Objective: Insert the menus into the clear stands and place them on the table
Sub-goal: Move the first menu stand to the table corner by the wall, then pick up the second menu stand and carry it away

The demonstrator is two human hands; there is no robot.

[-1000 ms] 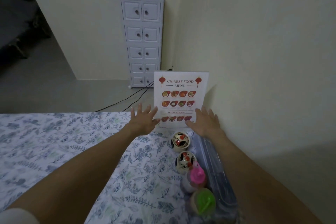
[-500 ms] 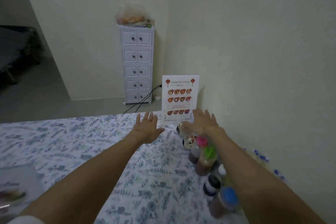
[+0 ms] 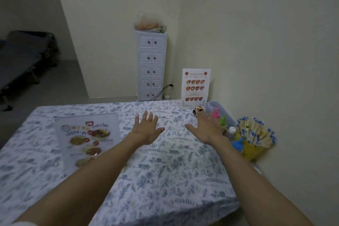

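Standing upright, Chinese menu [image 3: 196,87], seemingly wall-backed.

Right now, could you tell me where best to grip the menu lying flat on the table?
Probably by its near right edge, coming from the right with the left hand, which is open and closest. The flat menu rests on the tablecloth, so fingers must slide under an edge.

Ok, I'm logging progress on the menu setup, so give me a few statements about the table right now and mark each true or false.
1. The Chinese food menu in its clear stand stands upright at the table's far edge. True.
2. The left hand grips a menu. False: it is open and empty.
3. The second picture menu lies flat on the floral tablecloth. True.
4. The right hand holds the pink-capped bottle. False: it holds nothing.
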